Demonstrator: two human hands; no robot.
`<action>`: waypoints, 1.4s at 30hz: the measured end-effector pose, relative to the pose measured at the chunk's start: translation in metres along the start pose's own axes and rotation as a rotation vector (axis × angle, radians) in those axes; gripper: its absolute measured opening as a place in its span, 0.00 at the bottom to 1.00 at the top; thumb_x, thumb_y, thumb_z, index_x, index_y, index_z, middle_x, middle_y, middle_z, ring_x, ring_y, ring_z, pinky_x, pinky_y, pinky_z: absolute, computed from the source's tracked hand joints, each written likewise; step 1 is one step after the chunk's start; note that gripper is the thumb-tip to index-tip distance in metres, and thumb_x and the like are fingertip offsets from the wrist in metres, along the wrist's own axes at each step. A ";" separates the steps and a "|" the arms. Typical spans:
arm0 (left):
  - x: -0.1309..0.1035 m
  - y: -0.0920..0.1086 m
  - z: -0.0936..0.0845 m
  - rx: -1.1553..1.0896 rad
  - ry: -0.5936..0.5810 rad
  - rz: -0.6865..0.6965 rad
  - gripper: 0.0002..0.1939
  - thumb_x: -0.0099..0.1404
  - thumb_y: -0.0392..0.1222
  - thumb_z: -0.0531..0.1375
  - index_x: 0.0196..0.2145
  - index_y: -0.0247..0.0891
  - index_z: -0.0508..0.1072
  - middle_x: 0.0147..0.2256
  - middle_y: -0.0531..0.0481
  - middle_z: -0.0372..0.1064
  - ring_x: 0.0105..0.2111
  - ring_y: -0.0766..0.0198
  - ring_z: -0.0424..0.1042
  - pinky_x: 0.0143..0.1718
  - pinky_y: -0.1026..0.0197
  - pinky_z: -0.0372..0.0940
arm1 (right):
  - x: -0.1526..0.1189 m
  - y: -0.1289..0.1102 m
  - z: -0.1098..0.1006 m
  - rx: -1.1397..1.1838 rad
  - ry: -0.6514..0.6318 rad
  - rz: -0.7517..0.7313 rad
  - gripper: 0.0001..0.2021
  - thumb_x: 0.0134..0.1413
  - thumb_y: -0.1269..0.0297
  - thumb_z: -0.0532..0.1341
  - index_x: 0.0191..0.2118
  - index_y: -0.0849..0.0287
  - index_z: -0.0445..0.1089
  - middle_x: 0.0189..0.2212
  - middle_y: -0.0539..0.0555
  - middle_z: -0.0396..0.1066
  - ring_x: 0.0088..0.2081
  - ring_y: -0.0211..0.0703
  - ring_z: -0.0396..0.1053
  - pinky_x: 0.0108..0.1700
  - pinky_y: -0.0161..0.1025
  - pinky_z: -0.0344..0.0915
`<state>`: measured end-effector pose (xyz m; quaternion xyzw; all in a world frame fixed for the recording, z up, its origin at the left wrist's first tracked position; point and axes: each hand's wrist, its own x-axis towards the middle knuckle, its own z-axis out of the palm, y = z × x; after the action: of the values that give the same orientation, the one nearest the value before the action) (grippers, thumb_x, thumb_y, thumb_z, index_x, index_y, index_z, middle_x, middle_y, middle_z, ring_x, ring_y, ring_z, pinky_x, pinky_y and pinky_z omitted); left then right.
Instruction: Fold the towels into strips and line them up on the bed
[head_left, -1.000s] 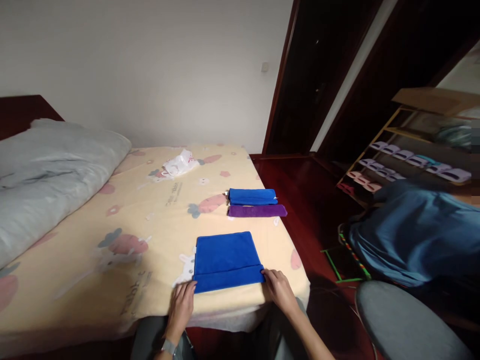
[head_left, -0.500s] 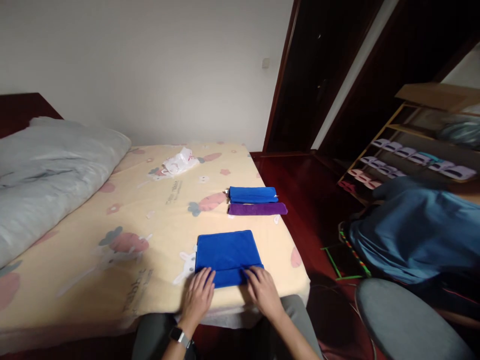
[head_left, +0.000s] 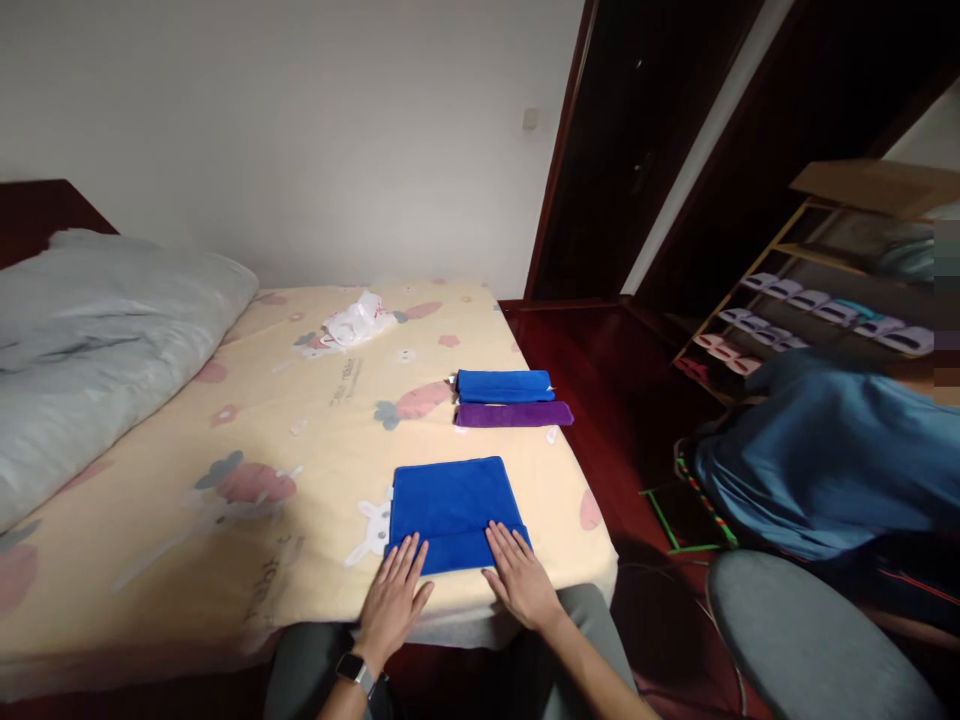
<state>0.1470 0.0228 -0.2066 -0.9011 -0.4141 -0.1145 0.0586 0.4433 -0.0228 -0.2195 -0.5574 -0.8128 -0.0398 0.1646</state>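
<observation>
A blue cloth (head_left: 454,495) lies on the bed near its front edge, its near side folded over in a strip. My left hand (head_left: 394,595) rests flat on the strip's left end, fingers stretched out and thumb apart. On the strip's right end lies my right hand (head_left: 521,580), also flat with its fingers extended. Farther back, a folded blue cloth (head_left: 504,385) sits right behind a folded purple cloth (head_left: 514,414), both near the bed's right edge.
The bed (head_left: 330,520) has a patterned sheet. A grey quilt (head_left: 112,340) lies at the left, a white plastic bag (head_left: 358,320) at the back. To the right are a grey stool (head_left: 810,635), a person in blue (head_left: 825,450) and a shoe rack (head_left: 787,250).
Both hands have flattened on the folded strip; the fingers were more curled at its fold before. My thumbs now stand out from the fingers. The cloths keep their places.
</observation>
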 end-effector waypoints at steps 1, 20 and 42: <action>-0.003 -0.004 0.000 -0.001 0.001 -0.007 0.36 0.73 0.54 0.49 0.72 0.42 0.42 0.70 0.47 0.49 0.68 0.56 0.53 0.65 0.49 0.57 | -0.004 0.005 -0.001 0.001 0.000 0.010 0.34 0.70 0.57 0.51 0.73 0.63 0.38 0.70 0.59 0.46 0.70 0.50 0.47 0.68 0.49 0.52; -0.010 -0.058 -0.002 -0.344 -0.018 -0.050 0.33 0.64 0.31 0.53 0.65 0.53 0.61 0.64 0.54 0.61 0.63 0.62 0.63 0.62 0.53 0.65 | -0.012 0.046 -0.024 0.328 -0.118 0.117 0.36 0.49 0.74 0.55 0.67 0.58 0.59 0.62 0.61 0.63 0.65 0.53 0.58 0.67 0.55 0.56; -0.006 -0.056 -0.003 -0.643 0.216 -0.418 0.17 0.71 0.50 0.54 0.49 0.44 0.76 0.47 0.44 0.77 0.47 0.55 0.77 0.48 0.52 0.75 | -0.004 0.062 -0.040 0.572 0.055 0.337 0.17 0.68 0.56 0.50 0.52 0.54 0.72 0.50 0.60 0.74 0.53 0.54 0.71 0.57 0.53 0.68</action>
<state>0.1002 0.0546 -0.2049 -0.7525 -0.5232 -0.3417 -0.2080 0.5104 -0.0129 -0.1905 -0.6140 -0.6826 0.2030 0.3405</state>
